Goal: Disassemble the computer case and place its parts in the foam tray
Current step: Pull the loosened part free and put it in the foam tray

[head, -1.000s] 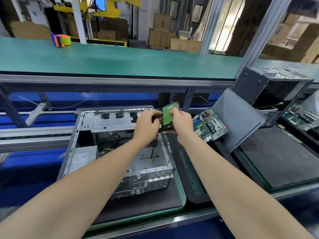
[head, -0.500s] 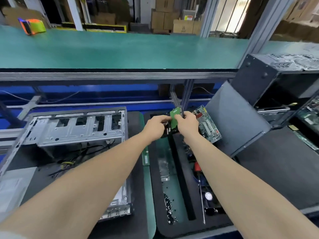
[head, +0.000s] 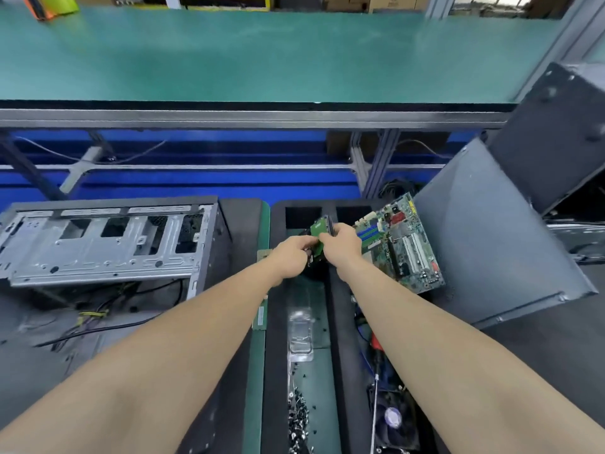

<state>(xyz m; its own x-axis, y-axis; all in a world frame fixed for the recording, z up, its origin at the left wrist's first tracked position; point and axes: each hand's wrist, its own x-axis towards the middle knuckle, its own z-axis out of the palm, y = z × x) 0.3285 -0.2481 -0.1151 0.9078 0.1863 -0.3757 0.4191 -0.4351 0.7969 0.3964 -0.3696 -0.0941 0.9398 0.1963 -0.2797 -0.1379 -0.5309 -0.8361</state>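
Computer case (head: 108,244), largely stripped; cables are left inside. By left hand (head: 291,257) and right hand (head: 343,247) a hard drive (head: 319,229) is clamped over the foam tray (head: 275,355), where screws (head: 298,411) and fan (head: 393,417) are already placed; the motherboard (head: 402,240) is propped rightward.

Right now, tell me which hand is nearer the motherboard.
Right. The right hand sits just left of the motherboard, almost at its edge; the left hand is farther left, across the hard drive both hold.
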